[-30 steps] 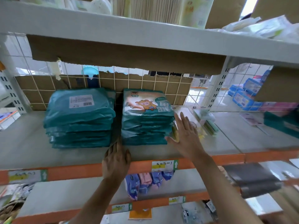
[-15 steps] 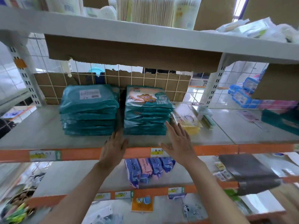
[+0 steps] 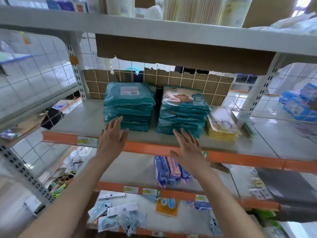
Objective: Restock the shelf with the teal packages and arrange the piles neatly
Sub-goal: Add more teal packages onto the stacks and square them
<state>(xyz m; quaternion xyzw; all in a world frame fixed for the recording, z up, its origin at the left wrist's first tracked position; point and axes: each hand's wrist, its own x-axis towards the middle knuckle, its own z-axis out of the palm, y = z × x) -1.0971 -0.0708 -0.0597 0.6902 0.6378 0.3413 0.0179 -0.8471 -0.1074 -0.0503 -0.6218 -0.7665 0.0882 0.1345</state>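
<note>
On the middle shelf (image 3: 82, 117), the left pile (image 3: 129, 105) and the right pile (image 3: 183, 112) are sitting side by side, both teal. The left grip (image 3: 112, 136) is lying flat and open, touching the left pile's front at 12 o'clock. The right grip (image 3: 188, 146) is open too, meeting the right pile's front. Flat palms are probably pushing the fronts even, so they are holding nothing. Yellow packs (image 3: 221, 129) are lying at 3 o'clock, just beside the right pile.
</note>
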